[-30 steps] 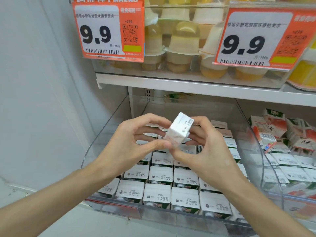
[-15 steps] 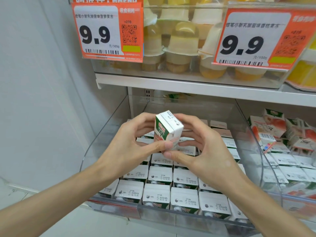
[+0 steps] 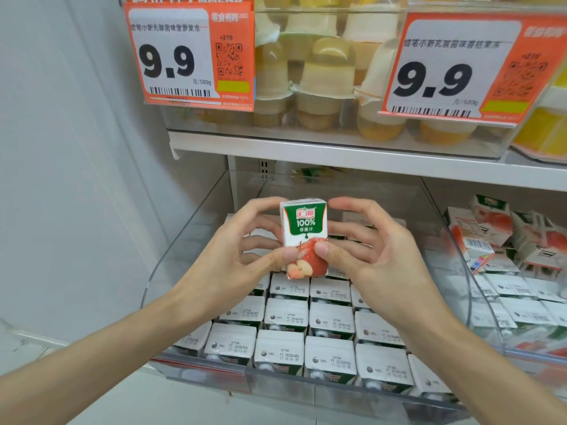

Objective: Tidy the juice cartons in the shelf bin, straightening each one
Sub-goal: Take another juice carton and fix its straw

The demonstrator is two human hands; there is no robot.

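carton (image 3: 304, 228): upright between the hands
left hand (image 3: 233, 256): thumb-and-finger pinch on it
right hand (image 3: 377, 262): same pinch
tip: prob lower it square into the rows (image 3: 331, 323) below both hands

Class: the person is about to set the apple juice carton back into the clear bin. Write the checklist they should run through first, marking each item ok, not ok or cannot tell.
1. Grip secure: the left hand and right hand both pinch the apple juice carton, thumbs on its front: ok.
2. Carton upright, label facing the person: ok.
3. Free slot in the clear bin: hidden behind the hands: cannot tell.
4. Front rows standing straight, tops up: ok.
5. Next bin on the right tidy: it holds jumbled cartons: not ok.
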